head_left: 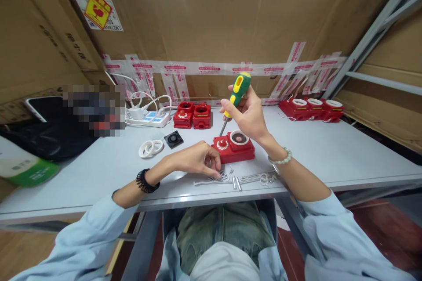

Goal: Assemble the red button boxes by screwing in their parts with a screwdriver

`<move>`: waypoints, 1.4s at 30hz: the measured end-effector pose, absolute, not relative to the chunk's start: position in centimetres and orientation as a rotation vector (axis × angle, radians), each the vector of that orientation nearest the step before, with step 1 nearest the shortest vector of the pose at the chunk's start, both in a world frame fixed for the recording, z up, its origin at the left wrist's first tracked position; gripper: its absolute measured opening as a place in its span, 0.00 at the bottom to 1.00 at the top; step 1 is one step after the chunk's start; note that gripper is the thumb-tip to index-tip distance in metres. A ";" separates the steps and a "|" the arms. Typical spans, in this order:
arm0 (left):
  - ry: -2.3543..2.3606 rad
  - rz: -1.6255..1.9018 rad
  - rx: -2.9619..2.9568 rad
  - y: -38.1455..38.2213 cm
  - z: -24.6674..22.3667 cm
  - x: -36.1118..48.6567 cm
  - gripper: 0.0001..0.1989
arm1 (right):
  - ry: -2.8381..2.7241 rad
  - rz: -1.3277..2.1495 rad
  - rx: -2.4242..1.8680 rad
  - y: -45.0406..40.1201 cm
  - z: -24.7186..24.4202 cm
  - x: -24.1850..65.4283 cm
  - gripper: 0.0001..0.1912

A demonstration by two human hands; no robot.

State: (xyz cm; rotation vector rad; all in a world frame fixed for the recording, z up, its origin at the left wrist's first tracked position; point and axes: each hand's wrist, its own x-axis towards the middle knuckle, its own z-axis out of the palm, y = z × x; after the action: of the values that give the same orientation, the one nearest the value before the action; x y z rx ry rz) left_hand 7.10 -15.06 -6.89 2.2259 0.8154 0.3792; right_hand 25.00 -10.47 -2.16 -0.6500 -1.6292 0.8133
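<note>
A green and yellow screwdriver (239, 90) is held in my right hand (249, 113), its shaft slanting down to the left edge of a red device (234, 154). That device has a red knob (222, 143) and a white ring (239, 137) around a dark round part. My left hand (201, 159) is beside the device's left end, fingers curled down over small metal screws (221, 175) on the table. What its fingertips hold, if anything, is too small to tell. Two metal cylinders (236, 183) and pale cords (260, 178) lie near the front edge.
Two red devices (192, 115) stand at the back, with a power strip (149, 118) to their left. White rings (150, 149) and a black square speaker (173, 139) lie left of centre. Several red housings (311, 110) stand back right. A black bag (49, 136) is far left.
</note>
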 end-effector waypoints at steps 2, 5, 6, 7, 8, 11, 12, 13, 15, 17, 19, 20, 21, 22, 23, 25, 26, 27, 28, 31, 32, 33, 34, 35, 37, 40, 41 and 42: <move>0.822 0.375 2.233 -15.1 -6.7 7.0 0.11 | -1.635 0.818 -0.647 -10.5 -2.3 25.0 0.25; 0.884 0.488 2.230 -14.9 -6.2 6.5 0.13 | -1.663 0.855 -0.643 -10.4 -2.5 25.1 0.23; 0.930 0.556 2.233 -14.7 -6.0 6.2 0.14 | -1.681 0.867 -0.643 -10.4 -2.6 25.1 0.22; 0.988 0.631 2.241 -14.6 -5.9 5.9 0.13 | -1.702 0.871 -0.645 -10.4 -2.7 25.0 0.21; 1.047 0.702 2.256 -14.3 -5.8 5.7 0.12 | -1.720 0.867 -0.647 -10.5 -2.9 25.0 0.21; 1.130 0.784 2.336 -13.7 -6.4 5.1 0.16 | -1.775 0.844 -0.646 -10.8 -3.3 24.7 0.20; 1.121 0.758 2.362 -13.4 -6.7 5.0 0.23 | -1.790 0.848 -0.638 -10.9 -3.4 24.6 0.20; 1.103 0.708 2.382 -13.2 -7.1 4.9 0.29 | -1.800 0.858 -0.629 -11.1 -3.5 24.6 0.20; 1.073 0.586 2.396 -13.0 -7.5 4.8 0.33 | -1.807 0.882 -0.617 -11.5 -3.6 24.5 0.20; 1.096 0.473 2.382 -13.0 -7.5 4.5 0.29 | -1.800 0.906 -0.620 -11.8 -3.6 24.4 0.20; 1.160 0.332 2.352 -13.2 -6.9 4.2 0.25 | -1.794 0.920 -0.625 -12.0 -3.6 24.4 0.20; 1.192 0.239 2.326 -13.4 -6.5 4.0 0.24 | -1.794 0.927 -0.625 -12.1 -3.7 24.4 0.19; 1.210 0.136 2.293 -13.6 -6.1 3.9 0.23 | -1.795 0.931 -0.623 -12.1 -3.7 24.4 0.19; 1.212 0.038 2.256 -13.9 -5.7 3.8 0.22 | -1.796 0.933 -0.619 -12.1 -3.7 24.4 0.19; 1.199 -0.043 2.220 -14.1 -5.4 3.7 0.20 | -1.796 0.935 -0.613 -12.0 -3.7 24.4 0.18; 1.151 -0.132 2.168 -14.4 -5.1 3.6 0.16 | -1.796 0.929 -0.607 -12.0 -3.8 24.4 0.17; 1.129 -0.145 2.150 -14.4 -5.2 3.6 0.14 | -1.794 0.924 -0.608 -12.0 -3.8 24.4 0.17; 1.115 -0.148 2.134 -14.4 -5.3 3.6 0.13 | -1.794 0.918 -0.612 -11.9 -3.8 24.4 0.17; 1.105 -0.146 2.119 -14.4 -5.4 3.6 0.12 | -1.793 0.912 -0.618 -11.9 -3.8 24.4 0.18; 1.093 -0.132 2.110 -14.0 -5.6 3.5 0.10 | -1.789 0.895 -0.632 -11.9 -3.8 24.4 0.18; 1.091 -0.134 2.118 -13.9 -5.6 3.4 0.10 | -1.789 0.890 -0.632 -11.9 -3.8 24.4 0.18; 1.092 -0.139 2.132 -14.0 -5.4 3.3 0.09 | -1.791 0.885 -0.631 -11.9 -3.8 24.4 0.18; 1.098 -0.142 2.149 -14.3 -5.2 3.1 0.09 | -1.792 0.882 -0.630 -11.9 -3.8 24.3 0.18; 1.108 -0.138 2.169 -14.8 -5.0 2.8 0.09 | -1.792 0.879 -0.631 -11.9 -3.8 24.3 0.18; 1.137 -0.081 2.217 -16.2 -4.8 2.4 0.10 | -1.790 0.878 -0.638 -12.0 -3.8 24.3 0.18; 1.200 0.067 2.256 -19.1 -5.3 1.9 0.16 | -1.796 0.879 -0.649 -12.1 -3.7 24.3 0.19; 1.231 0.076 2.250 -19.9 -5.6 1.9 0.16 | -1.799 0.881 -0.652 -12.1 -3.7 24.3 0.19; 1.264 0.080 2.241 -20.4 -6.0 1.9 0.15 | -1.800 0.882 -0.655 -12.1 -3.7 24.3 0.20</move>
State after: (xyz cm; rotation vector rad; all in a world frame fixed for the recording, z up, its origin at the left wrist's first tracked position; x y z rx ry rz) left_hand 1.87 -20.44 -6.00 2.2409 1.2638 0.0802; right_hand 24.30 -12.10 -3.68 -0.6549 -1.7996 0.8823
